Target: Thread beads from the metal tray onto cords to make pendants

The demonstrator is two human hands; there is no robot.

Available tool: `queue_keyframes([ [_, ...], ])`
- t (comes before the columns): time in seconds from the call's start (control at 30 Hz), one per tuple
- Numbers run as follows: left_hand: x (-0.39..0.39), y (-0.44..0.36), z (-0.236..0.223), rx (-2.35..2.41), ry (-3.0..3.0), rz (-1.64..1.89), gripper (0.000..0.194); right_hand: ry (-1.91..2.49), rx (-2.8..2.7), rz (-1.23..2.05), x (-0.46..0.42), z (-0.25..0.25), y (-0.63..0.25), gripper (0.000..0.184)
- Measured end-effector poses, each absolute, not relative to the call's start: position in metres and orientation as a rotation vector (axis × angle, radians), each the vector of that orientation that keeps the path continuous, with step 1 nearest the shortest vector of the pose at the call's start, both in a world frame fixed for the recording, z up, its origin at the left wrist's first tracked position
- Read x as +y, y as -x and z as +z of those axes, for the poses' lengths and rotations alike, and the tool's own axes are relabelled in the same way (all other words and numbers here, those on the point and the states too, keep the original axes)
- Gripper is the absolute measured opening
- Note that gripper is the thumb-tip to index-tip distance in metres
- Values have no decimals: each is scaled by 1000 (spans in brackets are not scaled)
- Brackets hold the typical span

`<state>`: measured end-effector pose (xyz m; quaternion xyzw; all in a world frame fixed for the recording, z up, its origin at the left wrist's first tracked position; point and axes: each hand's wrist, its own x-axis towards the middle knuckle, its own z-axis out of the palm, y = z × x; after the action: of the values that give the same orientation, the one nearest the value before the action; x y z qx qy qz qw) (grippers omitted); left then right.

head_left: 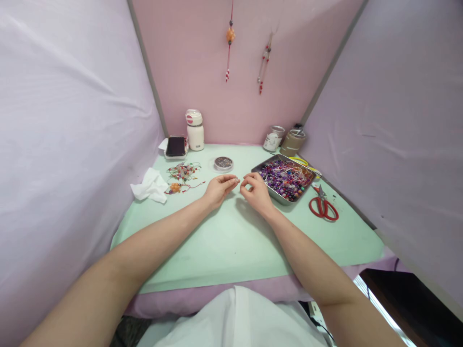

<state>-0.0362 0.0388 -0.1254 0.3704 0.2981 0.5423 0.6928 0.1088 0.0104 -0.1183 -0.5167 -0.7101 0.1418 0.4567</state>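
Observation:
My left hand (220, 189) and my right hand (256, 192) rest close together in the middle of the green table mat (224, 241), fingertips nearly meeting. Both are pinched shut on something very small between the fingers, too tiny to name. Just right of my right hand stands a metal tray (268, 165) filled with purple and mixed beads and thin cord. A small round spool tin (223, 164) lies just beyond my hands.
Red scissors (323, 207) lie right of the tray. Finished beaded strings (183, 176) and a crumpled tissue (150, 186) lie at left. A phone (175, 146), a white bottle (195, 130), a cup (272, 140) and a tape roll (293, 141) stand at the back. Two tasselled ornaments (230, 36) hang on the pink wall.

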Motion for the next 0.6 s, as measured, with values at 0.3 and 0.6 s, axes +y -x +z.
queue_keyframes([
  [0.3,38,36,-125,688,-873,1207,25,1271,-1759,324,12,-119,-108,8],
  [0.6,41,37,-129,714,-919,1203,30,1299,-1720,333,12,-120,-110,7],
])
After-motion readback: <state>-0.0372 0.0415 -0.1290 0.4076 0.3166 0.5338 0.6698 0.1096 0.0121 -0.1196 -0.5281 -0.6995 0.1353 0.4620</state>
